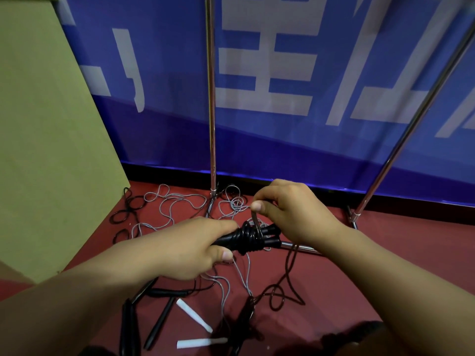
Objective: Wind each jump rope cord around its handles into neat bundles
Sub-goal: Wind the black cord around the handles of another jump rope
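Your left hand (190, 249) is curled around the black handles (267, 236), gripping them side by side at mid-frame above the red floor (359, 265); the handle tips point right, past your fingers. Black cord (248, 238) is wound in several tight turns around the handles just beside your left fingers. Your right hand (290, 209) sits above and right of the bundle, thumb and forefinger pinching the free cord, which rises from the windings to the pinch. The loose remainder of that cord hangs below the right wrist and loops on the floor at lower centre. Grey cord (177, 206) lies in tangled loops on the floor behind the hands, near the foot of the centre pole (211, 98). More black cord coils at left beside the cardboard box (46, 124). Two white handles (195, 316) and several black handles lie on the floor below your left forearm. A second pole (416, 116) slants at right in front of the blue banner (282, 150).
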Tool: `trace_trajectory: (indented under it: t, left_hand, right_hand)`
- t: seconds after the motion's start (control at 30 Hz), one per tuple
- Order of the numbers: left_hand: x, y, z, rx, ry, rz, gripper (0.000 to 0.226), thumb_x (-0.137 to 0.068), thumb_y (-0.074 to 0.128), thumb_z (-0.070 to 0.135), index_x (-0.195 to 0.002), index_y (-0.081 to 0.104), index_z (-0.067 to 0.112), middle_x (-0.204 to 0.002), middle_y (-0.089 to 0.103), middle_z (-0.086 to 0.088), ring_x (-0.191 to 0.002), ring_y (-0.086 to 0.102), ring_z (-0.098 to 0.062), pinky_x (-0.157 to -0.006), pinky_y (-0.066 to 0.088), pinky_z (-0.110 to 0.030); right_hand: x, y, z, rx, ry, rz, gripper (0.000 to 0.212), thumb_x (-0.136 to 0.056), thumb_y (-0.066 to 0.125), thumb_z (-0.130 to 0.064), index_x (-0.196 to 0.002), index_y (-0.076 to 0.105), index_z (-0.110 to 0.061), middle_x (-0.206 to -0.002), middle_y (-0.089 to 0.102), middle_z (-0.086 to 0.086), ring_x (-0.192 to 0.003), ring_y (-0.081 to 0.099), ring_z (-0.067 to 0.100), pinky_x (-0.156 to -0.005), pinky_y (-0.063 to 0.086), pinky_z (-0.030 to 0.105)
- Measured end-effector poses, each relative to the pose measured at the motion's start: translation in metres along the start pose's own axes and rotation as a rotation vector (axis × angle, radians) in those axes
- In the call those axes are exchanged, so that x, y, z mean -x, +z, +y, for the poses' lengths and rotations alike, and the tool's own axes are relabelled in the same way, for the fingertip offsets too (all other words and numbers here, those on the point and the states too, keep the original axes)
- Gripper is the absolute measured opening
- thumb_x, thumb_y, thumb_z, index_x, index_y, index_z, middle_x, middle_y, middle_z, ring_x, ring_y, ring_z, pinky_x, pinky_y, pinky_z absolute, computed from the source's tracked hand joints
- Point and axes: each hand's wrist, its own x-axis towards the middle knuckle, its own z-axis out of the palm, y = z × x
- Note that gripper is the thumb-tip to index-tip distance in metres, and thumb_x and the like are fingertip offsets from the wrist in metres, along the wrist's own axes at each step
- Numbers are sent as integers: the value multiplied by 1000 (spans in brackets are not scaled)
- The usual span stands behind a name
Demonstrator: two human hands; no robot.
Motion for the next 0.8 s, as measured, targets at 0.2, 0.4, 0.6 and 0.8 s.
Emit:
trace_trajectory:
  t: [0.2,0.4,0.6,0.8]
  left_hand:
    - [10,-2,-2,-20,109,37,12,-96,62,31,-93,51,25,-77,57,0,-73,53,-20,-71,47,-40]
    - [12,-2,2,336,219,134,7,-92,61,22,-96,58,17,-81,54,-12,-72,46,-16,-71,45,-46]
    - [9,-6,7,541,229,322,20,-89,59,27,-107,63,20,-89,67,-13,-79,61,-34,-79,50,-52]
    - [0,-10,1,610,66,554,18,-98,56,7,-102,62,24,-80,68,4,-67,64,-6,-70,51,-19]
  right_hand:
    - [-6,-11,3,-217,164,-228,28,-79,75,-49,-77,70,-21,-65,63,-11,-58,52,-1,-59,41,13]
    - [-7,-15,-3,-562,369,-282,54,-64,66,-71,-68,61,-17,-64,54,0,-61,46,12,-66,38,27]
    - [-7,-4,-16,-700,336,-209,32,-96,55,-29,-65,53,-25,-56,42,-6,-55,35,13,-53,33,29]
    - [-5,7,-22,-695,340,-182,21,-102,51,-29,-86,55,-16,-67,58,-1,-53,49,12,-49,40,26]
